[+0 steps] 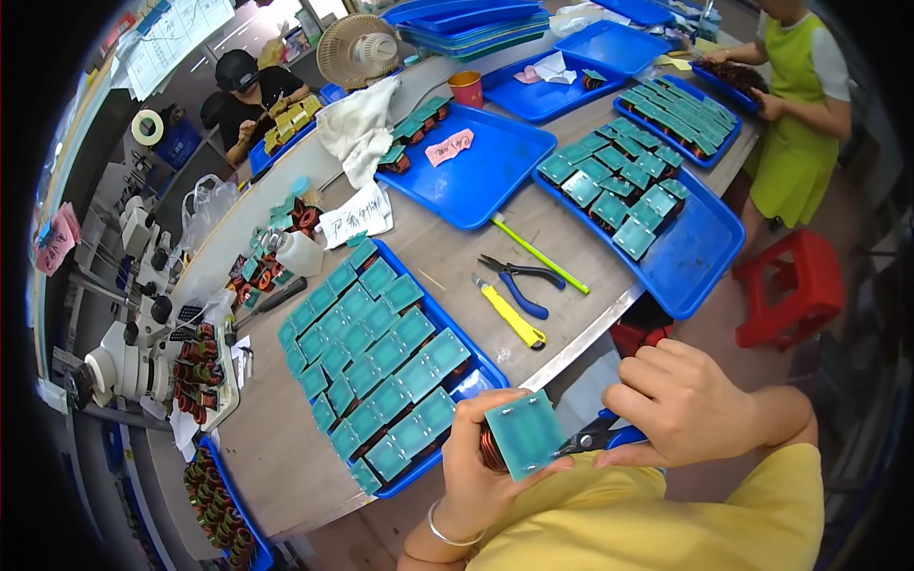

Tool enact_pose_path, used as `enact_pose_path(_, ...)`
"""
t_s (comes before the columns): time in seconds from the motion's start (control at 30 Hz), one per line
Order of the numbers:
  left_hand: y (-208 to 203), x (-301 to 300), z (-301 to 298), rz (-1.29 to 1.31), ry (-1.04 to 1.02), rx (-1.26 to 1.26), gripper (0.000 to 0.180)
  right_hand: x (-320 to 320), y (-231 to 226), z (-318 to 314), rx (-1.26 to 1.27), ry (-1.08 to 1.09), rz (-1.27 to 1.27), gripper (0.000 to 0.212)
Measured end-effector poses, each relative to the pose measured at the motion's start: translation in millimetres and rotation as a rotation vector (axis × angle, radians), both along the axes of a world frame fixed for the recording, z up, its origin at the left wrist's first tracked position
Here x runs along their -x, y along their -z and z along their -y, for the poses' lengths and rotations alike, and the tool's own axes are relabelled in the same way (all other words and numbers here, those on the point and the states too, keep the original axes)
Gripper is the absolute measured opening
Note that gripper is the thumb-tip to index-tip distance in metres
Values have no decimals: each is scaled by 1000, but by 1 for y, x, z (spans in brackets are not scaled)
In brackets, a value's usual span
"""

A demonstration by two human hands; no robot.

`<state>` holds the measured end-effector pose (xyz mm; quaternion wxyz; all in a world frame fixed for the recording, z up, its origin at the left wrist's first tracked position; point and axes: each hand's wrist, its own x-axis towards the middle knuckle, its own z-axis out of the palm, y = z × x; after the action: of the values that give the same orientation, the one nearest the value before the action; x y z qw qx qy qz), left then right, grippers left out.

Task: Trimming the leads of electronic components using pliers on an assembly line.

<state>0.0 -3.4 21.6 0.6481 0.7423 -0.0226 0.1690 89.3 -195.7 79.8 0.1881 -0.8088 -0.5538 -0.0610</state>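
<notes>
Green square board (524, 433) with a copper coil (491, 451) under it sits in the left hand (476, 476), grip clamped around the coil, held low in front of the surface (286, 447) edge. Right hand (681, 400) has its grip closed on blue-handled cutters (595, 438), tips at the board's right edge. Just left, a blue tray (481, 366) full of the same green boards. Yellow knife (511, 316) and blue pliers (519, 281) lie on the surface beyond.

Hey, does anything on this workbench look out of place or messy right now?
Mostly tidy: green boards sit in neat rows in the near blue tray. The odd bits are a crumpled white cloth draped over the bench's far edge and a torn pink paper scrap lying loose in the middle blue tray.
</notes>
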Motion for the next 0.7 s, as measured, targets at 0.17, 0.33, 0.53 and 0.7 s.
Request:
enact_pose_path(0.17, -7, -2, -1, 58, 12, -106, 74, 0, -2, -1, 50, -15, 16, 46)
enact_pose_path(0.33, -9, -4, -2, 108, 32, -162, 71, -1, 0, -3, 44, -40, 22, 46)
enact_pose_path(0.53, -12, -6, -6, 76, 13, -282, 70, -3, 12, -5, 13, -41, 37, 47)
enact_pose_path(0.7, -6, -4, -6, -81, 53, -179, 74, -5, 25, -1, 14, -34, -24, 42)
